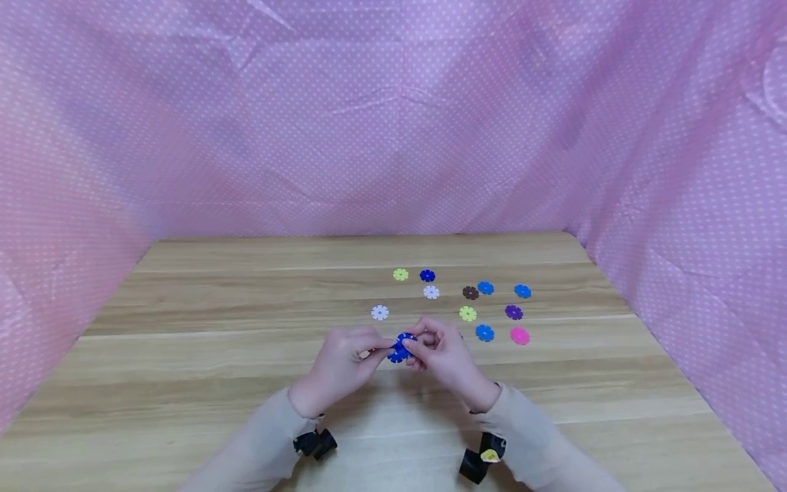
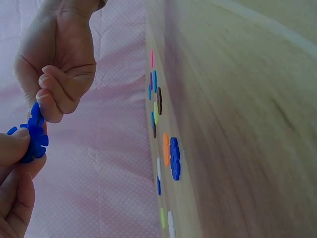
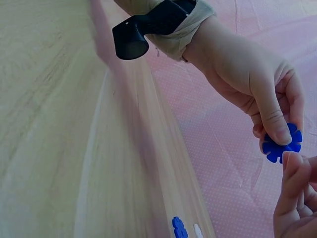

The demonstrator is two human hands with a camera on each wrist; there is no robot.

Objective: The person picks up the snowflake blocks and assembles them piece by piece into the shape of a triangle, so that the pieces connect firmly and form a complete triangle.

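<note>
Both hands meet above the wooden table, near its middle. My left hand pinches a dark blue notched plastic disc between thumb and fingers. My right hand pinches a second blue notched disc, seen nearly edge-on in the left wrist view. The two discs touch at their rims; whether their slots are interlocked I cannot tell. Below the hands, another blue disc and an orange disc lie on the table. Fingers hide part of the held discs.
Several loose discs lie on the table beyond and right of the hands, among them white, yellow-green, brown, purple and pink ones. Pink dotted cloth hangs around the table.
</note>
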